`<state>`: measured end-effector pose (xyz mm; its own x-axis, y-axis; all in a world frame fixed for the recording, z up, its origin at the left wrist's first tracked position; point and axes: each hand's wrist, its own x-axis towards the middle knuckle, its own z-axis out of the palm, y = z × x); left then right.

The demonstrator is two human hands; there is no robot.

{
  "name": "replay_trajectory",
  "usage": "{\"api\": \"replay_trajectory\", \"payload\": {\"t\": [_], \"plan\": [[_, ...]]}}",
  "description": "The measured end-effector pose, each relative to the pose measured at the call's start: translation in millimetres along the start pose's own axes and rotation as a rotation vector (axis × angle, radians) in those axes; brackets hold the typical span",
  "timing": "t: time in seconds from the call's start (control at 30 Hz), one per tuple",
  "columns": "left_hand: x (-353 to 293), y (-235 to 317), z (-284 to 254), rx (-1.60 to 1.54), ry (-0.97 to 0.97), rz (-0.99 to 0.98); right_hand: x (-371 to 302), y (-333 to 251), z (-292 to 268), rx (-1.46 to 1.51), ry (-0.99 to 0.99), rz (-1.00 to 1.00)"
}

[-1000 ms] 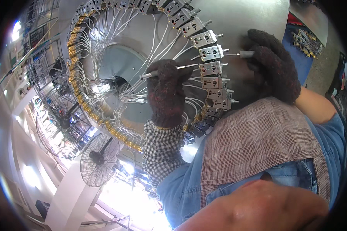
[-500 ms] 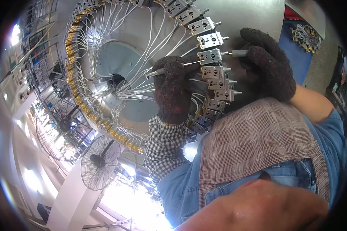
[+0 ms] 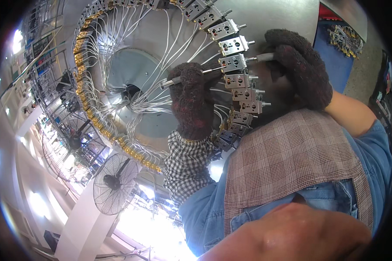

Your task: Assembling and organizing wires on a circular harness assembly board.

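Observation:
My left hand point(image 3: 190, 100), in a dark knitted glove, is closed round a slim screwdriver-like tool point(image 3: 173, 81) with a thin shank. The shank's tip reaches the inner side of a small silvery metal block point(image 3: 233, 64). On the block's outer side, my right hand point(image 3: 305, 71), gloved alike, grips a grey cylindrical handle point(image 3: 265, 57) lined up with the block's stub shaft. Whether that handle sits over the shaft or only meets it, I cannot tell. More metal blocks point(image 3: 233, 45) of the same kind stand in a curved row on either side.
The blocks belong to a ring on a round metal table point(image 3: 287, 15); brass-coloured pieces point(image 3: 101, 126) line its far-left arc. White leads point(image 3: 154, 104) run to a dark central hole point(image 3: 133, 91). A wired bundle point(image 3: 346, 41) lies at upper right. A fan point(image 3: 114, 182) stands lower left.
The row of blocks and both hands sit slightly further left in the picture. Both hands keep their grips, and the two tools stay at the same block.

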<state>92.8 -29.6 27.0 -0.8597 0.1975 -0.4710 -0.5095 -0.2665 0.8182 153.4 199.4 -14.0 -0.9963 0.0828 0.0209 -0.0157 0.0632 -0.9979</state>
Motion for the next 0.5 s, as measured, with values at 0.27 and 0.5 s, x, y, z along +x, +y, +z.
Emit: {"api": "replay_trajectory", "payload": {"t": [0.27, 0.5], "plan": [[5, -2, 1, 0.003, 0.084, -0.006, -4, -18, -2, 0.342, 0.042, 0.416], [4, -2, -2, 0.167, 0.081, 0.033, 4, -20, 5, -0.074, 0.071, 0.052]]}}
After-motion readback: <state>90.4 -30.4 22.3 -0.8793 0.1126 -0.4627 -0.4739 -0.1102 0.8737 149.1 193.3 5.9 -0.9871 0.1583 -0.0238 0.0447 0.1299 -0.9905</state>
